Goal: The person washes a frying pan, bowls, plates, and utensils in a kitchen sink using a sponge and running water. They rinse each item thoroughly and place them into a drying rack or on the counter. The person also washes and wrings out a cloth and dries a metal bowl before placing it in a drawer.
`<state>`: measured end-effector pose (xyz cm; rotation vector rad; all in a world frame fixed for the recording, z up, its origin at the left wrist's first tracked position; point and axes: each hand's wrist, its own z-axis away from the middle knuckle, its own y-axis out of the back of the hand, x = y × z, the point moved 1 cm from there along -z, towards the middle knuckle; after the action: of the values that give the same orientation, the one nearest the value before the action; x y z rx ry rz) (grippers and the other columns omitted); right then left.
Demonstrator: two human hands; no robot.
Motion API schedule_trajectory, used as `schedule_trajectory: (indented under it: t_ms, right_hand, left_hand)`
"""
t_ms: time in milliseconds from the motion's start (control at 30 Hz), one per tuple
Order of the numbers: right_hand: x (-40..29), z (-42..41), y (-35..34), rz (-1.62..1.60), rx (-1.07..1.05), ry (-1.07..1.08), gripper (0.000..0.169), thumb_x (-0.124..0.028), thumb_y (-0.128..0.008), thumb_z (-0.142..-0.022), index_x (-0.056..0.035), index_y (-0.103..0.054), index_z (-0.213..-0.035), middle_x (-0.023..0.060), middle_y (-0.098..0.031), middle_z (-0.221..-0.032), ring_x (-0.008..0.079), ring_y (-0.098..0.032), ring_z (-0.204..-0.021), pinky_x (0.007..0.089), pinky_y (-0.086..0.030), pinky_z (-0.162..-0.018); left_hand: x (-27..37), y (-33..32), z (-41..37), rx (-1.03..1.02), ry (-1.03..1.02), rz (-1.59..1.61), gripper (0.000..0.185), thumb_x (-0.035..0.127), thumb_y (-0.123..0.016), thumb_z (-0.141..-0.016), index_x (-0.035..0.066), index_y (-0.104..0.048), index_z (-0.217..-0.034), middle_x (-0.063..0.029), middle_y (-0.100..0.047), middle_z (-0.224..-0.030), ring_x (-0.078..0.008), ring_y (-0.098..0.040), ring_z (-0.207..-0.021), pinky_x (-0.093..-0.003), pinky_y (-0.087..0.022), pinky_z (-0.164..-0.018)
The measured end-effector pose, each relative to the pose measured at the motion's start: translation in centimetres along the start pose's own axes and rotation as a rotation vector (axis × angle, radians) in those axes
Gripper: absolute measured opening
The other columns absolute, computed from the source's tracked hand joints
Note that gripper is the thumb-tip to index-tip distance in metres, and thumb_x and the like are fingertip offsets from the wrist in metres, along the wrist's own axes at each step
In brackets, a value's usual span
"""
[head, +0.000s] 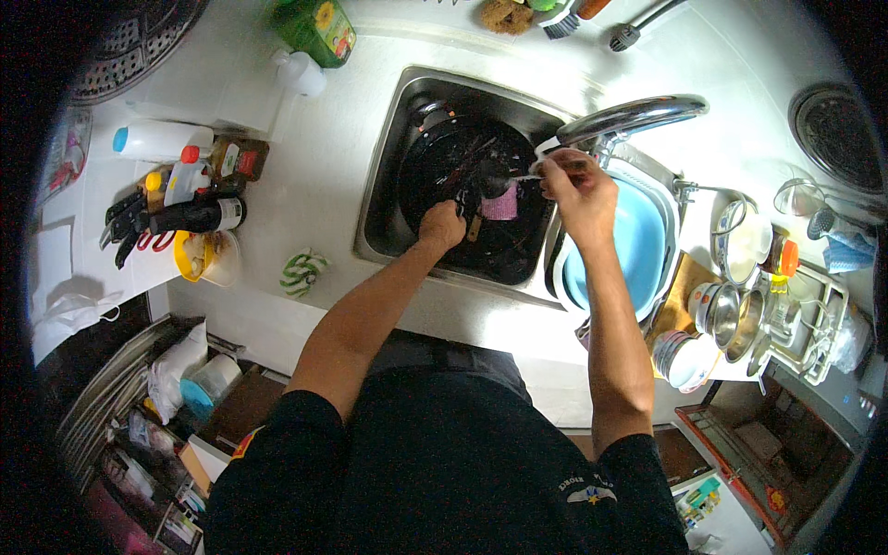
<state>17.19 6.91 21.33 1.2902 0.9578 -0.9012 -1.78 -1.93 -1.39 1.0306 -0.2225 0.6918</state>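
Inside the stainless steel sink (380, 229) lies a large black pan (430, 159). My left hand (444, 225) is over the sink's lower middle, its fingers curled round something dark, perhaps a handle; what it is cannot be told. A pink cloth (501, 202) lies in the sink between my hands, next to a small wooden piece (474, 227). Just below the chrome faucet (624, 116), at the sink's right side, my right hand (579, 191) pinches a pale, thin item that is blurred. The blue plastic basin (628, 243) stands beyond that hand's wrist.
Left on the counter are bottles, knives and a yellow-rimmed container (194, 257). A green-and-white scrubber (303, 272) lies near the front edge. Metal bowls (725, 316) and stacked bowls (687, 361) stand at right. A green bottle (319, 31) and brushes (560, 26) are behind the sink.
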Motion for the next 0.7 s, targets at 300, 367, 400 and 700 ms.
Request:
schedule_trajectory:
  t_ms: [300, 367, 400, 700]
  right_hand:
    - [-5.0, 1.3, 1.6, -0.173, 0.101, -0.006, 0.019, -0.008, -0.068, -0.092, 0.0055, -0.065, -0.104, 0.0103, -0.071, -0.087, 0.0121, -0.067, -0.074, 0.0264, -0.057, -0.067]
    - [-5.1, 1.1, 1.5, -0.207, 0.118, 0.019, 0.019, -0.008, -0.069, -0.092, 0.0058, -0.065, -0.103, 0.0112, -0.071, -0.087, 0.0132, -0.068, -0.074, 0.0271, -0.057, -0.066]
    - [-4.9, 1.0, 1.6, -0.226, 0.131, 0.015, 0.019, -0.009, -0.068, -0.092, 0.0061, -0.065, -0.103, 0.0118, -0.071, -0.087, 0.0139, -0.068, -0.073, 0.0274, -0.057, -0.065]
    - [-7.7, 3.4, 5.2, -0.197, 0.192, 0.028, 0.022, -0.01, -0.061, -0.096, 0.0091, -0.066, -0.106, 0.0173, -0.072, -0.086, 0.0213, -0.071, -0.073, 0.0319, -0.059, -0.064]
  left_hand:
    - [-0.6, -0.7, -0.8, 0.17, -0.093, -0.044, 0.031, 0.019, -0.07, -0.081, -0.001, -0.061, -0.103, -0.022, -0.062, -0.107, -0.0383, -0.062, -0.1, -0.047, -0.052, -0.087]
    - [-0.5, -0.6, -1.0, 0.267, -0.103, -0.077, 0.033, 0.019, -0.071, -0.079, 0.0, -0.061, -0.104, -0.021, -0.061, -0.107, -0.0381, -0.062, -0.1, -0.0455, -0.051, -0.088]
    - [0.0, 0.1, -0.7, 0.291, -0.116, -0.093, 0.035, 0.019, -0.072, -0.079, 0.0, -0.06, -0.106, -0.0206, -0.06, -0.108, -0.0376, -0.06, -0.102, -0.045, -0.05, -0.09]
    - [-0.3, 2.4, -2.2, 0.34, -0.162, -0.239, 0.068, 0.029, -0.079, -0.077, 0.001, -0.05, -0.132, -0.0201, -0.053, -0.127, -0.0355, -0.051, -0.12, -0.0458, -0.044, -0.1]
